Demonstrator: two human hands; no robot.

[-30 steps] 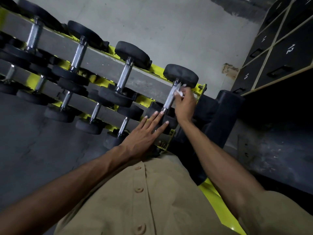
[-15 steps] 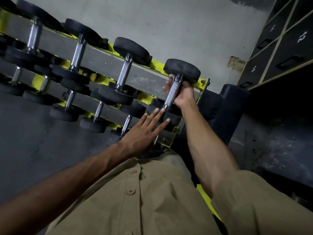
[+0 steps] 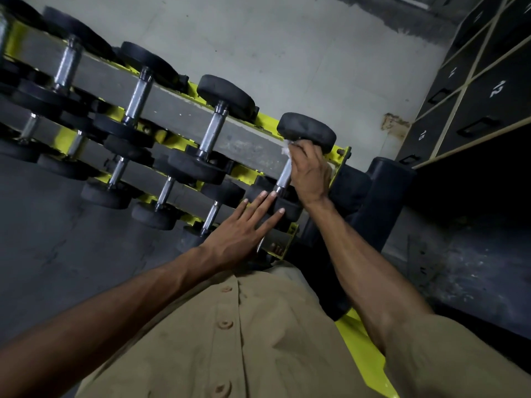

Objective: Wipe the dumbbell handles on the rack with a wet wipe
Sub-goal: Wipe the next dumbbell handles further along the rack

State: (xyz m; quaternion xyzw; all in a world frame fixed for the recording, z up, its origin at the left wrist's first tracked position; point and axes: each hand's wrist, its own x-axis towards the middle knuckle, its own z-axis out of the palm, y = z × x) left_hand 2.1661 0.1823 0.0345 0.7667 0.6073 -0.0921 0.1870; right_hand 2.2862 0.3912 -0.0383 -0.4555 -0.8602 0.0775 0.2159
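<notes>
1. Wall (image 3: 287, 38): pale grey, scuffed, with a chipped patch low on its right side.
2. Floor (image 3: 43, 225): dark grey, beside the rack.
3. Lockers (image 3: 488, 104): black doors in pale frames, at right; white numbers 12, 14 and 15 are legible.
4. Rack (image 3: 178, 110): yellow frame with grey rails in two tiers, running diagonally from upper left to centre right.
5. Padded rolls (image 3: 385, 202): black, just beyond the rack's right end.
6. Shirt (image 3: 244, 340): tan, buttoned, short-sleeved, filling the bottom of the view.
7. Other dumbbells (image 3: 214, 130): black round heads and knurled steel handles. Three sit on the upper tier, and smaller ones sit on the lower tier.
8. End dumbbell (image 3: 307, 132): last on the upper tier at the rack's right end, resting across the rails.
9. Handle (image 3: 283, 179): steel, with its lower part bare and its upper part covered by the right hand.
10. Left hand (image 3: 244, 231): flat with fingers straight and spread, holding nothing. Its fingertips lie over the end dumbbell's near head; contact cannot be told.
11. Right hand (image 3: 311, 170): apart from the left, with fingers curled round the upper handle just under the far head, the wipe beneath them.
12. Wet wipe (image 3: 286, 150): white and crumpled, showing at the right hand's fingertips against the handle.
</notes>
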